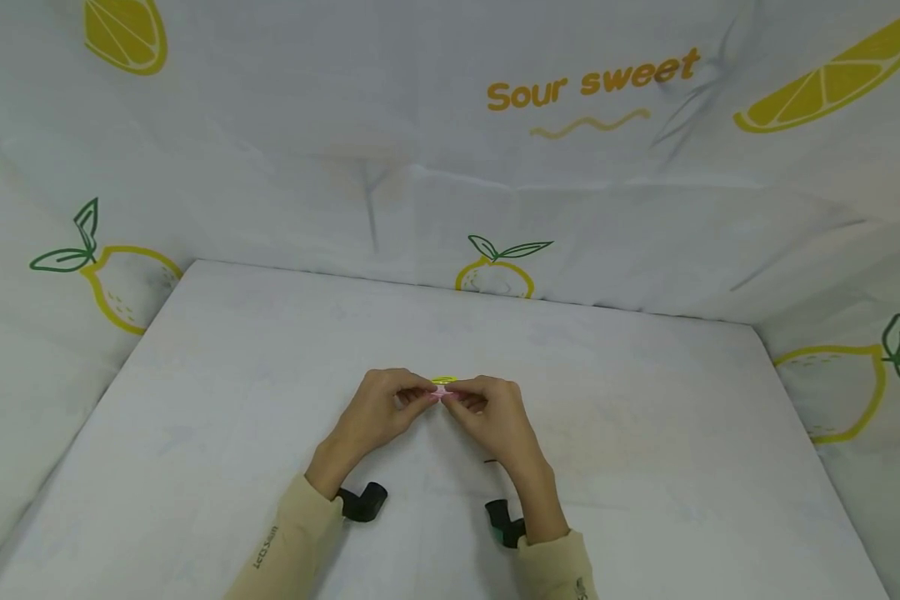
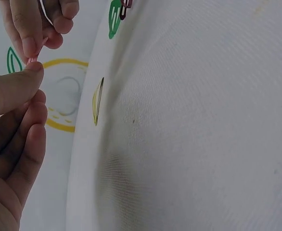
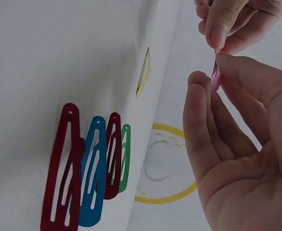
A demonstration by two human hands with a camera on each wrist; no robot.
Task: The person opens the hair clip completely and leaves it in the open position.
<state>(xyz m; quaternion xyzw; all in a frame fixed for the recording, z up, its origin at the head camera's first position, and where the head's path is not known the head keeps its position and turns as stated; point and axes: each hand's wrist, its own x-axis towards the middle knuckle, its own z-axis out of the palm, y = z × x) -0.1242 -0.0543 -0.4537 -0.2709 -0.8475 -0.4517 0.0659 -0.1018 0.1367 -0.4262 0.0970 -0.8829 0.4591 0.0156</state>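
Between the fingertips of both hands is a small pink snap hair clip point(image 3: 217, 79), mostly hidden by the fingers. My left hand point(image 1: 378, 408) pinches one end with thumb and forefinger; my right hand point(image 1: 498, 412) pinches the other. Whether the clip is snapped or bent cannot be seen. Just beyond the hands a yellow snap clip point(image 1: 444, 380) lies on the table. In the right wrist view a dark red clip point(image 3: 50, 187), a blue clip point(image 3: 89, 217), another dark red clip point(image 3: 110, 191) and a green clip point(image 3: 127, 168) lie side by side.
A white cloth covers the table point(image 1: 270, 350). Behind it and at both sides hang white cloth walls point(image 1: 307, 208) printed with lemons and lettering. Black devices point(image 1: 363, 502) sit at the wrists, beside beige sleeves point(image 1: 292, 533).
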